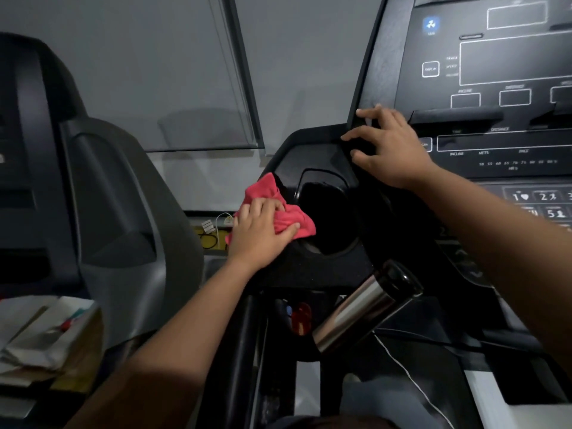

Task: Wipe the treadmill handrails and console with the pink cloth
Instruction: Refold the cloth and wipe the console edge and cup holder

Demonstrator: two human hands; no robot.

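The pink cloth (272,202) lies bunched on the left edge of the black treadmill console (501,144), beside its round cup holder (328,218). My left hand (260,233) presses flat on the cloth, fingers spread over it. My right hand (390,147) rests higher up on the console's left frame with fingers apart, holding nothing. A handrail grip with a shiny metal sensor (356,311) juts out below the cup holder.
A second grey treadmill (102,193) stands close on the left. Folded papers and cloths (40,332) are piled at the lower left. A thin white cord (408,376) hangs below the metal grip. Grey blinds cover the window behind.
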